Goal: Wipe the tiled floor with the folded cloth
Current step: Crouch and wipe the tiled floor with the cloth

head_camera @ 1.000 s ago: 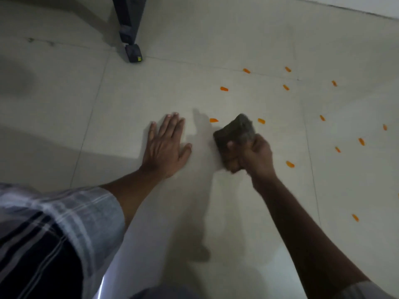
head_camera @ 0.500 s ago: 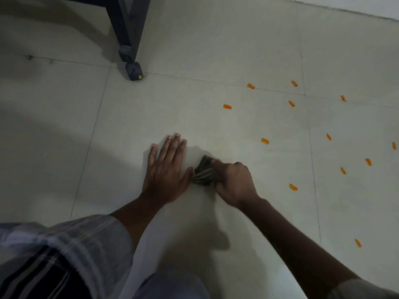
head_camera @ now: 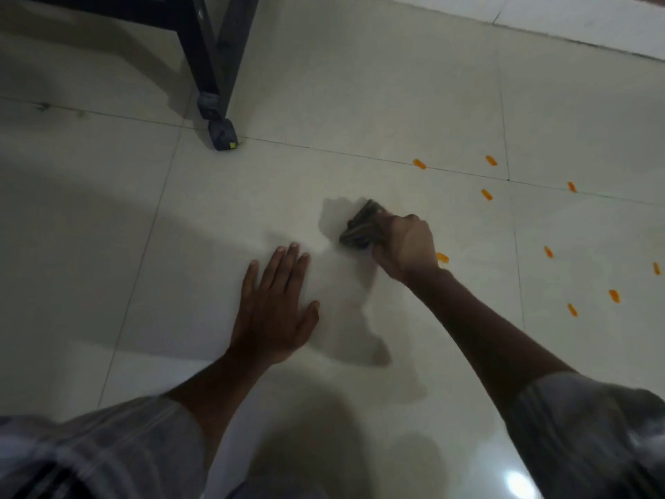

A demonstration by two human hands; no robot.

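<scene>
The pale tiled floor (head_camera: pixel 360 102) fills the head view. My right hand (head_camera: pixel 406 248) grips a dark folded cloth (head_camera: pixel 361 226) and presses it on the tile; most of the cloth is hidden under the fingers. My left hand (head_camera: pixel 275 306) lies flat on the floor with straight fingers, a short way to the left of and nearer than the cloth, apart from it.
A dark furniture leg with a foot (head_camera: pixel 221 133) stands on the floor at the upper left. Several small orange marks (head_camera: pixel 486 194) dot the tiles to the right. A lighter skirting strip (head_camera: pixel 575 16) runs along the top right.
My right hand slid the cloth toward my left hand, then away again, up and to the right. The left hand stayed flat. The camera view shifted.
</scene>
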